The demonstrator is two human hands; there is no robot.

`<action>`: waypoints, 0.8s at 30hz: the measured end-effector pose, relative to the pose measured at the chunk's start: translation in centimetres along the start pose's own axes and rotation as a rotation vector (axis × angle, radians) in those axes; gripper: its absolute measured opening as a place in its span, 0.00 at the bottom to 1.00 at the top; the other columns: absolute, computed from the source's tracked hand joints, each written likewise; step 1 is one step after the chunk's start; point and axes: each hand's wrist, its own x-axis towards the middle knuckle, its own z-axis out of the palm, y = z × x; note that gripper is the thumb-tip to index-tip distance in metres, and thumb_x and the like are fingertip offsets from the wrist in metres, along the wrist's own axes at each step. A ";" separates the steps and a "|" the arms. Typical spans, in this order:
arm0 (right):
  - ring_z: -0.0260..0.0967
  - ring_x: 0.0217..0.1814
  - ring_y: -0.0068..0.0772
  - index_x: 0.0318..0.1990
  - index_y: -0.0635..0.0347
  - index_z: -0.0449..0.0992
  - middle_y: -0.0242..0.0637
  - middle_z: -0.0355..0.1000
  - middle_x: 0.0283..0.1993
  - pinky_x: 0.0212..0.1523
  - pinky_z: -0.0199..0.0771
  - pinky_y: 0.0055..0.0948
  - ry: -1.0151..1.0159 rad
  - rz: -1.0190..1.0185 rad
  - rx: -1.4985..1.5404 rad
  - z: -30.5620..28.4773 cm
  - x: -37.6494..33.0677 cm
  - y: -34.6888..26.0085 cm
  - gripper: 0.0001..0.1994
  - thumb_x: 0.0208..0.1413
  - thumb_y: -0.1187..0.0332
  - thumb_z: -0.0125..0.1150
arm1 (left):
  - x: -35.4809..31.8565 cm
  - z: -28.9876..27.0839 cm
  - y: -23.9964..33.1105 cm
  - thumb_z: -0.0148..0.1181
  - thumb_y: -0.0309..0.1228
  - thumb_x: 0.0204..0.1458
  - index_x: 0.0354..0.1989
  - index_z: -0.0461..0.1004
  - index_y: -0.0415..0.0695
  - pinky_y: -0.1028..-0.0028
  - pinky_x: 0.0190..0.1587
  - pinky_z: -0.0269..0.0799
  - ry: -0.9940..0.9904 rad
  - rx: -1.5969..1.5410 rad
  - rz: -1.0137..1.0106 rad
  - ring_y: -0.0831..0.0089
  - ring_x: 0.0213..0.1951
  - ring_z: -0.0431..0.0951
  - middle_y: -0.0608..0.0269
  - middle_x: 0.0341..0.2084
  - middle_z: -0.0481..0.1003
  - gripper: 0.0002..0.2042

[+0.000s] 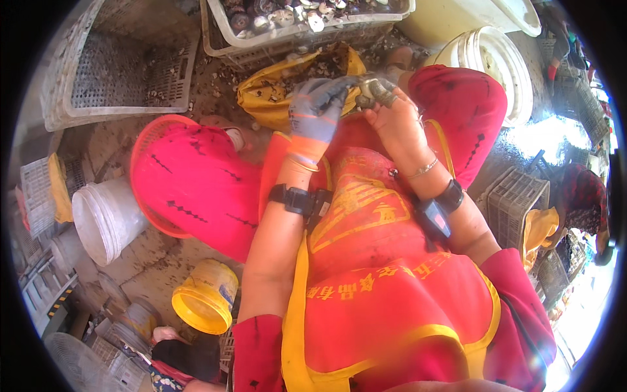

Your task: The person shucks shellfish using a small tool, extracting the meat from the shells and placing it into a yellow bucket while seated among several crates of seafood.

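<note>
In front of my knees, my two hands meet above an open yellow bag [262,112] with shell bits in it. My left hand [316,110] wears a grey and orange glove with dark, dirty fingertips. Its fingers are pressed together and reach the same spot as the right; what they grip is hidden. My right hand [397,124] has no full glove, though something dark and grey-green covers some fingertips. Its fingers curl around a small greyish-brown shellfish [366,93], whose exact kind is too small to tell.
Beyond the bag stands a pale crate [228,32] heaped with shells. Another plastic crate [130,108] is at the far left. White buckets [104,225] [483,62] stand on both sides, and a yellow bucket [206,297] lies near left. Grey crates [516,196] stand at right.
</note>
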 end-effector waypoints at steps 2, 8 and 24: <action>0.69 0.39 0.29 0.48 0.64 0.66 0.39 0.70 0.43 0.36 0.70 0.22 -0.108 0.112 0.256 -1.7 0.5 0.6 0.13 0.58 0.72 0.40 | -0.8 0.1 -0.3 0.60 0.25 0.43 0.39 0.78 0.48 0.71 0.39 0.69 0.049 -0.280 -0.309 0.62 0.35 0.73 0.60 0.32 0.73 0.12; 0.67 0.44 0.36 0.49 0.66 0.65 0.42 0.69 0.46 0.37 0.72 0.29 -0.172 0.342 0.680 -2.2 0.7 1.3 0.15 0.58 0.70 0.38 | -1.0 0.2 2.1 0.57 0.24 0.48 0.40 0.76 0.41 0.79 0.39 0.68 0.087 -0.432 -0.346 0.76 0.36 0.73 0.62 0.34 0.73 0.10; 0.64 0.43 0.27 0.47 0.58 0.65 0.35 0.68 0.44 0.38 0.69 0.24 -0.134 0.211 0.380 -0.7 0.2 0.5 0.11 0.58 0.74 0.43 | -0.7 -0.3 1.2 0.58 0.24 0.49 0.39 0.77 0.42 0.83 0.34 0.67 0.006 -0.410 -0.284 0.81 0.31 0.71 0.71 0.31 0.72 0.09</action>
